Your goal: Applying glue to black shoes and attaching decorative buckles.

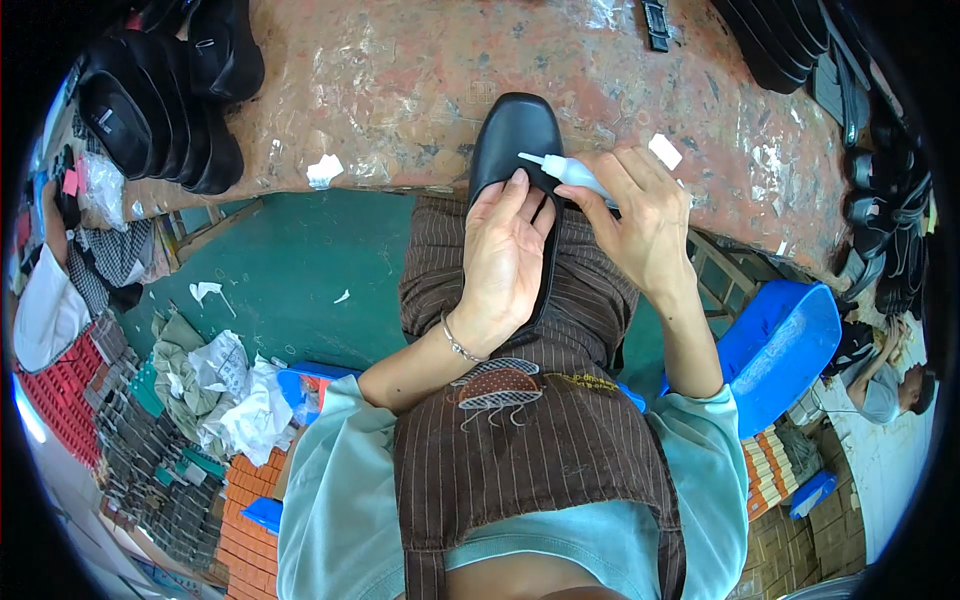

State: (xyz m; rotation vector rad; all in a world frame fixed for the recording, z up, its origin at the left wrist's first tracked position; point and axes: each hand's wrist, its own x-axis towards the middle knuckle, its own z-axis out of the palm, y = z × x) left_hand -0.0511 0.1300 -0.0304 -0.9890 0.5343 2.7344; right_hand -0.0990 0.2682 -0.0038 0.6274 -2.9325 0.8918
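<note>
A black square-toed shoe point(515, 125) lies across the table's near edge, its toe pointing away from me and its heel end over my lap. My left hand point(503, 255) reaches into the shoe's opening, fingers gripping the upper near its top edge. In my right hand point(640, 205) is a white squeeze bottle with a thin nozzle point(565, 168), held between thumb and fingers. The nozzle tip points left, just above or against the shoe's vamp; I cannot tell if it touches.
The worn reddish-brown table point(380, 100) bears stacked black shoes point(150, 100) at left and more black shoes point(770, 45) at right. White scraps point(323, 170) and a black buckled strap point(655, 25) lie on it. A blue plastic chair point(785, 345) stands right; other people sit at both sides.
</note>
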